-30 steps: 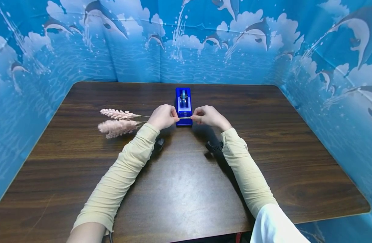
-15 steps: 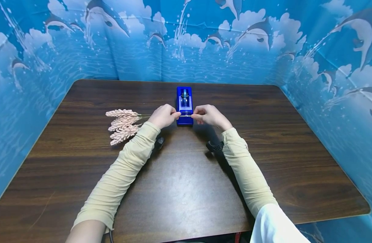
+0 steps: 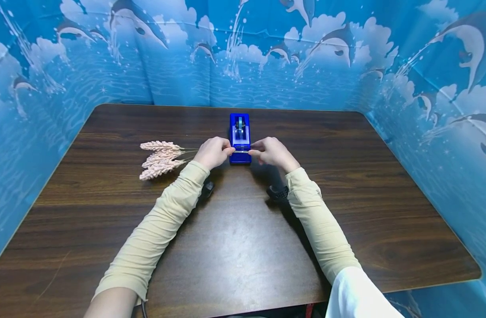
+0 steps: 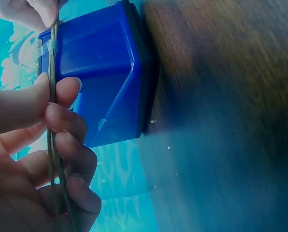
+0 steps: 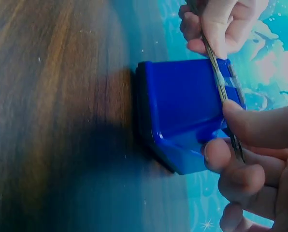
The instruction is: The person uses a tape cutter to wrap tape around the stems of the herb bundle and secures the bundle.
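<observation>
A bunch of pale pink flower sprigs [image 3: 162, 160] points left, their thin stems running through my left hand [image 3: 213, 152]. That hand pinches the stems [image 4: 52, 89] between thumb and forefinger, the other fingers curled beside them. On the far side of a small gap, my right hand [image 3: 273, 153] holds the stem ends with thumb and fingertips. Between both hands the stems cross in front of a blue tape dispenser [image 3: 240, 159], close to its serrated cutting edge. A strip of clear tape [image 5: 221, 80] lies on the stems there; how far round it goes I cannot tell.
The dispenser stands on a dark wood-grain table [image 3: 235, 247]. Black wrist devices [image 3: 277, 192] hang under both forearms. A blue dolphin-print cloth [image 3: 179, 66] closes off the back and sides beyond the table edge.
The flower heads have turned about the stems, from a blurred spread to a tighter bunch slightly further right. Both hands stay at the dispenser; the right fingers have shifted a little.
</observation>
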`<state>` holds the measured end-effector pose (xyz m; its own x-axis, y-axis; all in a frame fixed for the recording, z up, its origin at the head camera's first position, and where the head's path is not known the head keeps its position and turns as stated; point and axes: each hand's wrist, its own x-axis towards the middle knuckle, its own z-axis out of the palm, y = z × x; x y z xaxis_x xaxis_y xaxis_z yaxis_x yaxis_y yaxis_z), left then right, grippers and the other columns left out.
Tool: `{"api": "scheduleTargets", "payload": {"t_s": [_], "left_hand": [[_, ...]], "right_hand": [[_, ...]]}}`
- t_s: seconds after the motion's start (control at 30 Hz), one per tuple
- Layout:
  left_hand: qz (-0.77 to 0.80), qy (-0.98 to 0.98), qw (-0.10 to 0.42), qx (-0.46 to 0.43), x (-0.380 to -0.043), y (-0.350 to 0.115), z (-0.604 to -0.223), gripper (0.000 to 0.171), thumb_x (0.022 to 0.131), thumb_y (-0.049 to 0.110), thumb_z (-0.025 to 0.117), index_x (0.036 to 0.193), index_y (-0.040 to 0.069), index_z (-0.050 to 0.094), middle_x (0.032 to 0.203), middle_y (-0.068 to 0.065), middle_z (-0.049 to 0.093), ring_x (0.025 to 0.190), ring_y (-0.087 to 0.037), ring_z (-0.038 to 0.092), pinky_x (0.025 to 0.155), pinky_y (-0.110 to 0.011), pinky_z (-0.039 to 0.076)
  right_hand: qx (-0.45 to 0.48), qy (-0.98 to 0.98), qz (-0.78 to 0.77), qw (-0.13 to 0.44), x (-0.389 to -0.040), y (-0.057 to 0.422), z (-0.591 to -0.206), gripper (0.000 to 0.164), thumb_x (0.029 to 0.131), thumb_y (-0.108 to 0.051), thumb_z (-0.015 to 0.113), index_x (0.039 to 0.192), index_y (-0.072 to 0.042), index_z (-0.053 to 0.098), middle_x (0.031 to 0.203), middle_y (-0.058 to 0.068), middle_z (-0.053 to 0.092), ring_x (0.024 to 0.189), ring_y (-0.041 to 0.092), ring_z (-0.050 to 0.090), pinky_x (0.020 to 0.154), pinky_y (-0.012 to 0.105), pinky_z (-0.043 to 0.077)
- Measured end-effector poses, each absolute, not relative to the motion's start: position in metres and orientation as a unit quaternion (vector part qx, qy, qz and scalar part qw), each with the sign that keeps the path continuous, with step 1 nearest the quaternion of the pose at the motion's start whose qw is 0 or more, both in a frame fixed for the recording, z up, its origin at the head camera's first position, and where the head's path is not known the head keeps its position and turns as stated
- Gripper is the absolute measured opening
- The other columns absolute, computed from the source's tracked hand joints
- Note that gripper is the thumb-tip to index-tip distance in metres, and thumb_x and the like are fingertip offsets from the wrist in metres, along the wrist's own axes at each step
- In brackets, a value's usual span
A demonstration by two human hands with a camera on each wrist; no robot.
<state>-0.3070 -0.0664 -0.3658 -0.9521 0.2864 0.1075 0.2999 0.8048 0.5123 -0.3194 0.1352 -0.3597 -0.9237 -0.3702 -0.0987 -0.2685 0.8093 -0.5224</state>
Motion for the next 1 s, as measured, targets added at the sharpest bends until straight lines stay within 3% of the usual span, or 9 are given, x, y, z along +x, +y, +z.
{"api": "scheduleTargets", "payload": {"t_s": [0.23,0.4,0.53,0.63,0.77,0.9,1.0], "left_hand": [[-0.248,-0.955,0.011,-0.159,-0.306,-0.068,-0.366,0.022,0.094,0.021,0.061,0.080,0.004,0.065,0.085,-0.013,0.068,0.084,-0.030,0.061,0.081,-0.045,0.046],[-0.226,-0.962,-0.010,-0.154,-0.305,-0.069,-0.374,0.026,0.093,0.021,0.062,0.072,0.006,0.064,0.079,-0.011,0.068,0.081,-0.029,0.061,0.079,-0.043,0.047],[-0.231,-0.960,-0.018,-0.155,-0.306,-0.070,-0.373,0.025,0.093,0.021,0.062,0.074,0.006,0.068,0.080,-0.010,0.069,0.080,-0.027,0.060,0.078,-0.041,0.047],[-0.233,-0.958,-0.022,-0.163,-0.305,-0.069,-0.365,0.024,0.093,0.022,0.061,0.077,0.006,0.069,0.081,-0.010,0.069,0.080,-0.027,0.059,0.078,-0.041,0.046],[-0.235,-0.956,-0.026,-0.174,-0.304,-0.070,-0.353,0.024,0.093,0.021,0.061,0.078,0.004,0.070,0.078,-0.010,0.068,0.076,-0.026,0.057,0.074,-0.038,0.044],[-0.235,-0.955,-0.041,-0.178,-0.302,-0.070,-0.345,0.026,0.094,0.021,0.060,0.079,0.003,0.071,0.074,-0.007,0.066,0.072,-0.023,0.054,0.070,-0.034,0.041],[-0.243,-0.954,-0.052,-0.170,-0.301,-0.072,-0.339,0.027,0.095,0.022,0.059,0.083,0.002,0.072,0.075,-0.006,0.065,0.072,-0.021,0.052,0.069,-0.031,0.039]], "right_hand": [[-0.176,0.953,-0.232,0.081,-0.318,0.128,-0.361,0.042,0.095,-0.030,0.062,0.127,-0.003,0.062,0.059,0.006,0.067,0.058,0.010,0.062,0.090,0.034,0.050],[-0.172,0.957,-0.208,0.103,-0.317,0.122,-0.366,0.049,0.093,-0.030,0.064,0.134,-0.005,0.056,0.055,0.003,0.066,0.056,0.011,0.064,0.093,0.036,0.049],[-0.173,0.948,-0.234,0.128,-0.319,0.126,-0.367,0.050,0.094,-0.030,0.064,0.136,-0.006,0.054,0.055,0.001,0.064,0.052,0.012,0.060,0.071,0.029,0.051],[-0.177,0.936,-0.267,0.148,-0.321,0.133,-0.363,0.049,0.094,-0.031,0.062,0.136,-0.005,0.055,0.060,0.005,0.067,0.052,0.015,0.057,0.055,0.024,0.044],[-0.185,0.927,-0.290,0.150,-0.321,0.139,-0.355,0.049,0.094,-0.032,0.063,0.134,-0.006,0.055,0.069,0.011,0.070,0.060,0.022,0.063,0.055,0.026,0.046],[-0.234,0.924,-0.292,0.074,-0.319,0.141,-0.352,0.047,0.088,-0.024,0.071,0.129,-0.006,0.056,0.084,0.011,0.066,0.075,0.023,0.061,0.066,0.028,0.046],[-0.314,0.903,-0.292,-0.022,-0.318,0.137,-0.351,0.033,0.084,-0.010,0.073,0.113,-0.004,0.059,0.096,0.013,0.059,0.089,0.024,0.056,0.080,0.034,0.047]]}}
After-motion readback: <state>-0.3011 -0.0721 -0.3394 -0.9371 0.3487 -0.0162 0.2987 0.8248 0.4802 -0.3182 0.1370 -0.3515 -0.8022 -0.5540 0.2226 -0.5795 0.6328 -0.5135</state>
